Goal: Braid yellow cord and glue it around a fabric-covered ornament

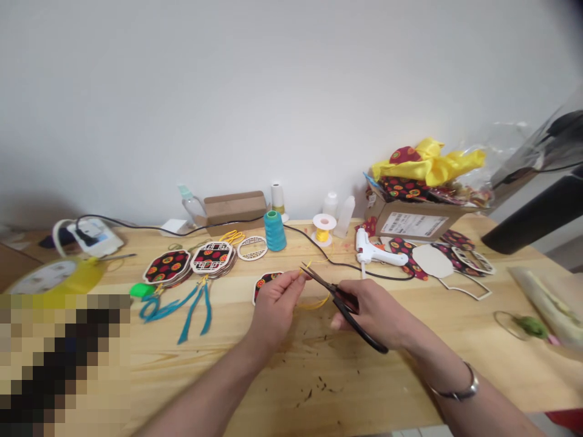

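Observation:
My left hand [279, 301] pinches a thin yellow cord [319, 303] near the middle of the table. A short end of the cord sticks up past the fingertips, and a loop hangs to the right below them. In my right hand [371, 309] is a pair of black-handled scissors [321, 280], its blade tips right at the cord by my left fingertips. Whether the blades are fully closed is too small to tell. Partly covered by my left hand lies a dark patterned fabric piece with a pale rim [263, 285].
Left stand stacks of patterned ornaments [213, 257] with teal tassels [195, 312]. Behind are a teal thread cone [274, 232], a yellow cord spool [324, 229] and a white glue gun [380, 252]. A cardboard box [412, 223] with fabric stands back right; a black cable [337, 263] crosses the table.

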A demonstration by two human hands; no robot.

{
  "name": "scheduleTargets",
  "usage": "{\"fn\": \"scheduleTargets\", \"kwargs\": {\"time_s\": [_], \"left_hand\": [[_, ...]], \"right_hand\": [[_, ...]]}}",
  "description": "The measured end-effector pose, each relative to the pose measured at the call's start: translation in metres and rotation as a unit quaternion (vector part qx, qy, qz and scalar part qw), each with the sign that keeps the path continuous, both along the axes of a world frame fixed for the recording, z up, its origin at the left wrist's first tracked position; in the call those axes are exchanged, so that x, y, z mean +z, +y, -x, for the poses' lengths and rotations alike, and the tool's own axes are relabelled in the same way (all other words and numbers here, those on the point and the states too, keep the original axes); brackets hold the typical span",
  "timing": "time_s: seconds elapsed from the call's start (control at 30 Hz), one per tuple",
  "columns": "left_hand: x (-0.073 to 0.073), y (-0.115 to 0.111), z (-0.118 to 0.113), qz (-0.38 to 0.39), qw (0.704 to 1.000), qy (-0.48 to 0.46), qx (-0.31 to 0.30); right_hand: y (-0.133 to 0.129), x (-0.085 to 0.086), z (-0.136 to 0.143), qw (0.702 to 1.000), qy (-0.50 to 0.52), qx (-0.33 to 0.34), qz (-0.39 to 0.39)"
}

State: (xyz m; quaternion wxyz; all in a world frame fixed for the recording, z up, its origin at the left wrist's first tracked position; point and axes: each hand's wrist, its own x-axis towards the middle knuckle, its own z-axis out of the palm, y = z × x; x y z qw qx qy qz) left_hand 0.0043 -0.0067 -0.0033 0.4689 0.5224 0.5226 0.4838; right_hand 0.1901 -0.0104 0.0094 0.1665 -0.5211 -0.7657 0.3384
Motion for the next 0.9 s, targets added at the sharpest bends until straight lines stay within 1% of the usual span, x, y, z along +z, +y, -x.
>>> {"fn": "scheduleTargets", "kwargs": {"time_s": [0.1, 0.17, 0.3, 0.63, 0.9], "left_hand": [[-0.0002, -0.0009, 0.0001, 0.007, 0.998, 0.004, -0.062], [-0.0006, -0.001, 0.0003, -0.008, 0.997, 0.007, -0.076], [0.0001, -0.001, 0.0, -0.026, 0.995, 0.019, -0.092], [0.0006, -0.0008, -0.0013, -0.015, 0.995, 0.026, -0.098], [0.0013, 0.0005, 0.0004, -0.035, 0.991, 0.049, -0.123]], "right_hand": [[0.0, -0.0003, 0.0005, 1.0, 0.01, 0.004, -0.004], [0.0001, -0.0007, 0.0007, 1.0, 0.013, 0.006, -0.006], [0.0002, -0.0014, 0.0007, 1.0, 0.008, 0.001, -0.013], [-0.0011, -0.0024, 0.0042, 0.998, -0.022, -0.013, -0.057], [-0.0012, -0.0001, 0.0044, 0.995, -0.052, -0.009, -0.089]]}}
